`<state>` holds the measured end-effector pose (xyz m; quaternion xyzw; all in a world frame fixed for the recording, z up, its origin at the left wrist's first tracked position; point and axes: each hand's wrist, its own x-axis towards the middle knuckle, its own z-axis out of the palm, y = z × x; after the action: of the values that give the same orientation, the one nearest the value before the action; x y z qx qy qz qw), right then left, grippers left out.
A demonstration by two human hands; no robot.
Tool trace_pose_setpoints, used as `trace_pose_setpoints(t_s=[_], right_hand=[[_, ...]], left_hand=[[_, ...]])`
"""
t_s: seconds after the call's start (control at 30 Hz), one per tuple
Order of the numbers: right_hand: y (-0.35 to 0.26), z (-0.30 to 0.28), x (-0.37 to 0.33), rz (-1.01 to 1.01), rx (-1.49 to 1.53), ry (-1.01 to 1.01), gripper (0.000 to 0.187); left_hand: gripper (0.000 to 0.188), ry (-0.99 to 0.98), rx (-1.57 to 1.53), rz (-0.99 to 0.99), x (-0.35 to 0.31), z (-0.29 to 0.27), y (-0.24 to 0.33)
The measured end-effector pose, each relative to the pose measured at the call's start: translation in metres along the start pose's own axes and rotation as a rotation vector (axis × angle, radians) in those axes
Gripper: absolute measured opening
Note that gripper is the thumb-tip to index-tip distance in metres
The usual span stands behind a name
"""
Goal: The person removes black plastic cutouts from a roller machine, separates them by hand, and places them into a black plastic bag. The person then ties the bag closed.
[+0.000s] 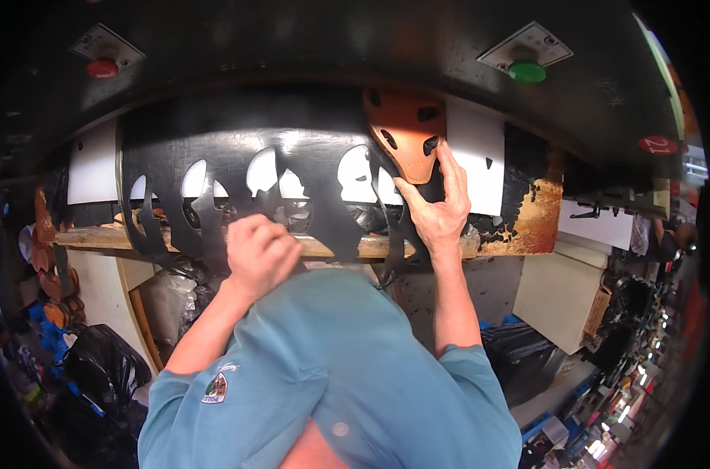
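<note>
My right hand [441, 211] grips the narrow near end of an orange cutting die [405, 129], shaped like a shoe part with several holes. The thumb is at its near left edge and the fingers at its right side. The die lies on a black sheet [237, 144] with several rounded cutouts, through which a white board shows. Its far end reaches into shadow under the dark machine. My left hand [261, 254] is closed in a fist at the sheet's near edge, slightly blurred. What its fingers hold, if anything, is hidden.
Overhead, the dark machine beam [316, 47] carries a red button [102, 68] and a green button [527, 72]. A wooden rail [323, 248] runs along the near edge. Black plastic bags [109, 363] stand at lower left. A pale cabinet [562, 293] stands at right.
</note>
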<state>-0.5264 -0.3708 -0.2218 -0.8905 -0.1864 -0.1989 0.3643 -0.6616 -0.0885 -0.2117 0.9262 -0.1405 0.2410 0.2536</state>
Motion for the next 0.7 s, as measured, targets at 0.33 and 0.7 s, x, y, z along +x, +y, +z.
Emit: trace_pose_setpoints(t_s=[0.33,0.7], right_hand=[[-0.016,-0.043,0.076,0.055,0.190,0.229,0.020],[-0.018,-0.030,0.072,0.097,0.094,0.262,0.005]], left_hand=[[0.025,-0.016,0.068,-0.087,0.047,0.031,-0.026],[0.022,0.091,0.100,-0.051,0.075,0.029,-0.056]])
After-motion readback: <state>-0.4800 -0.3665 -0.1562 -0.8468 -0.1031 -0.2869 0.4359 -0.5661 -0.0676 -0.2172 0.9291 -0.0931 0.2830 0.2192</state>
